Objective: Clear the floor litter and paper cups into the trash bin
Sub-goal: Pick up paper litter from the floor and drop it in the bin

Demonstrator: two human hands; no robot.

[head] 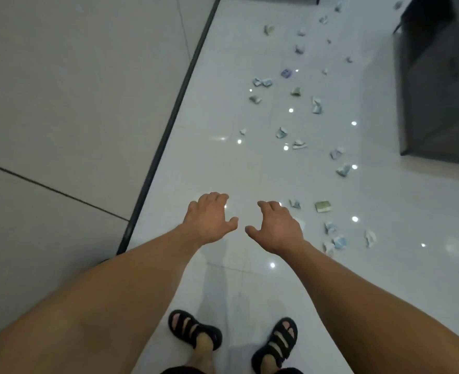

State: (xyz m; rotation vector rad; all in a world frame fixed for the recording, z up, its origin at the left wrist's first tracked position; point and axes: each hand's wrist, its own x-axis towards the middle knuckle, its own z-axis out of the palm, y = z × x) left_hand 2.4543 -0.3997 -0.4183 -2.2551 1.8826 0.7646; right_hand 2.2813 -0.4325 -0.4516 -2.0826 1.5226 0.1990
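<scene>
Several crumpled paper cups and scraps lie scattered over the glossy white tiled floor (223, 163), from the near right to the far middle. Closest to me are a green folded scrap (323, 206), a small crumpled piece (294, 204) and a cluster of crushed cups (337, 240). My left hand (209, 217) and my right hand (278, 225) are stretched out in front of me above the floor, fingers loosely spread, holding nothing. The right hand hangs just left of the nearest litter. No trash bin is in view.
A grey tiled wall (74, 103) with a dark baseboard (169, 125) runs along the left. A dark cabinet or furniture block (439, 98) stands at the right. My feet in black sandals (196, 330) are at the bottom.
</scene>
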